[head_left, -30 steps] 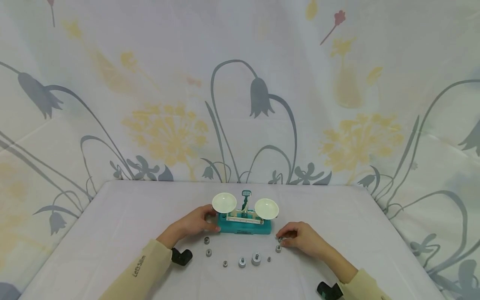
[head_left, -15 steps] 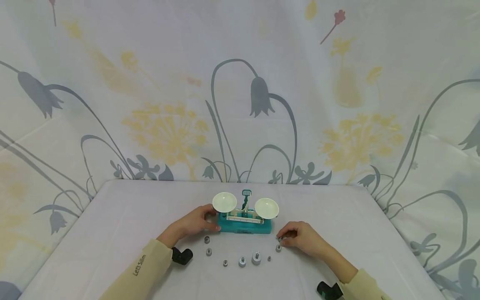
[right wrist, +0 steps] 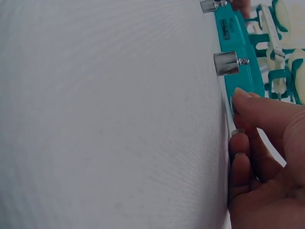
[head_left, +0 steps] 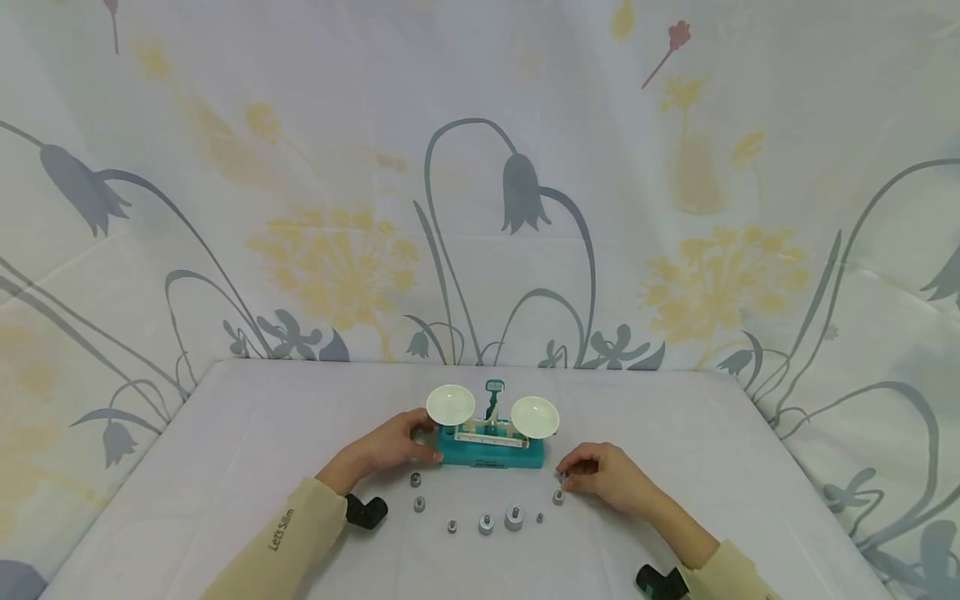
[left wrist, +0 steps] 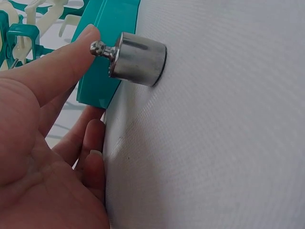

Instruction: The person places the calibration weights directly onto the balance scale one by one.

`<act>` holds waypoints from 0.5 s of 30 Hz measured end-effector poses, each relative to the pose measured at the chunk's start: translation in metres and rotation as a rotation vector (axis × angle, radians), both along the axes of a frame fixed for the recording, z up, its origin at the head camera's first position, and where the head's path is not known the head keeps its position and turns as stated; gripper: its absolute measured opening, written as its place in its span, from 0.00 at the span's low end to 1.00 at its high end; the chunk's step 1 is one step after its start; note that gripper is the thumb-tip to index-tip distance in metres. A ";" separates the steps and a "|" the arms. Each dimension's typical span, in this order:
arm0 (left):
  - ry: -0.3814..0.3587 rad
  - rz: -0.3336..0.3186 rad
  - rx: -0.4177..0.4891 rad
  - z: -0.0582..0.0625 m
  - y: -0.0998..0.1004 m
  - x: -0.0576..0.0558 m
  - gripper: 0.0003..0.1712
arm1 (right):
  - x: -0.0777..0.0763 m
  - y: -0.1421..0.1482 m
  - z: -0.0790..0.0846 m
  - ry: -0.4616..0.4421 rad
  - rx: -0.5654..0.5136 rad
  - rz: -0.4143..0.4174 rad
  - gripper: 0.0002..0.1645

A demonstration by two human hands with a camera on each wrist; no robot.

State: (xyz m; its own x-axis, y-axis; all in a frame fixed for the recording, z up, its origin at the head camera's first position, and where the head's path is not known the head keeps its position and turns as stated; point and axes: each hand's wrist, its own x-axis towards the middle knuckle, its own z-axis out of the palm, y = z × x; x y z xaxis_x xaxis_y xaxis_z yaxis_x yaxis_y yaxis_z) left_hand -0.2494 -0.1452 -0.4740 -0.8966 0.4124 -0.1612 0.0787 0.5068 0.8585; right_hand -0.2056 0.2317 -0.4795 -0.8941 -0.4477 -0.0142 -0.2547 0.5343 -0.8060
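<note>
A teal balance scale [head_left: 491, 456] with two white pans stands near the middle of the table. At its left end my left hand [head_left: 392, 443] holds the base, thumb on the front and the other fingers towards the back. My right hand [head_left: 609, 482], just off the base's right front corner, pinches a small metal weight [head_left: 563, 476] between thumb and index finger. Mostly the fingertips hide that weight. Another weight [head_left: 558, 497] stands close below the right thumb. In the left wrist view a knobbed cylinder weight [left wrist: 140, 58] appears near the left thumb.
Several metal weights stand in a loose arc before the scale, the largest [head_left: 514, 517] near the centre and a tiny one [head_left: 540, 517] beside it. Two more, including a weight [head_left: 416, 479], sit near the left hand. A patterned curtain [head_left: 480, 250] hangs behind the white table [head_left: 675, 408].
</note>
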 end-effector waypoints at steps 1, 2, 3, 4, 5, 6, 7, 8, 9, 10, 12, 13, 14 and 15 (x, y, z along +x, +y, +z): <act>0.000 -0.002 0.002 0.000 0.000 0.000 0.31 | 0.000 0.000 0.000 0.002 -0.002 -0.003 0.08; -0.001 -0.005 0.005 -0.001 0.000 0.000 0.31 | 0.000 0.000 0.000 0.003 -0.003 -0.005 0.08; -0.001 -0.008 0.007 0.000 0.000 0.000 0.31 | 0.000 0.000 0.000 0.002 -0.005 -0.006 0.08; -0.001 -0.010 0.009 0.000 -0.001 0.000 0.31 | 0.001 0.000 0.001 0.002 -0.008 -0.007 0.09; 0.001 -0.012 0.012 0.000 -0.001 0.001 0.31 | 0.001 0.000 0.001 0.001 -0.009 -0.010 0.09; 0.002 -0.014 0.012 0.000 -0.001 0.001 0.31 | 0.001 0.000 0.001 -0.001 -0.011 -0.012 0.09; 0.002 -0.015 0.013 0.001 -0.001 0.001 0.31 | 0.001 0.000 0.001 -0.002 -0.012 -0.014 0.09; 0.003 -0.016 0.014 0.001 -0.001 0.001 0.31 | 0.001 0.000 0.001 -0.004 -0.012 -0.017 0.09; 0.008 -0.017 0.012 0.001 -0.001 0.001 0.31 | 0.001 0.000 0.001 -0.006 -0.014 -0.020 0.09; 0.007 -0.016 0.013 0.001 -0.001 0.001 0.31 | 0.001 0.000 0.001 -0.006 -0.013 -0.022 0.09; 0.005 -0.016 0.015 0.000 -0.001 0.001 0.31 | 0.001 0.000 0.001 -0.005 -0.012 -0.025 0.09; 0.006 -0.016 0.017 0.000 -0.001 0.001 0.31 | 0.001 0.000 0.001 -0.004 -0.011 -0.027 0.09; 0.008 -0.017 0.016 0.000 -0.001 0.001 0.31 | 0.001 0.001 0.002 -0.002 -0.011 -0.028 0.09; 0.010 -0.016 0.015 -0.001 -0.001 0.001 0.31 | 0.001 0.001 0.002 -0.003 -0.012 -0.029 0.09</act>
State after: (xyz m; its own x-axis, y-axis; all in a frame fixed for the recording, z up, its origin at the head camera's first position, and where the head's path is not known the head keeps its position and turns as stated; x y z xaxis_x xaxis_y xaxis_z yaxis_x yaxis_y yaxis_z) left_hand -0.2488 -0.1463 -0.4750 -0.8915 0.4288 -0.1459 0.0954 0.4926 0.8650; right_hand -0.2043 0.2325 -0.4775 -0.9066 -0.4218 -0.0112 -0.2373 0.5315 -0.8131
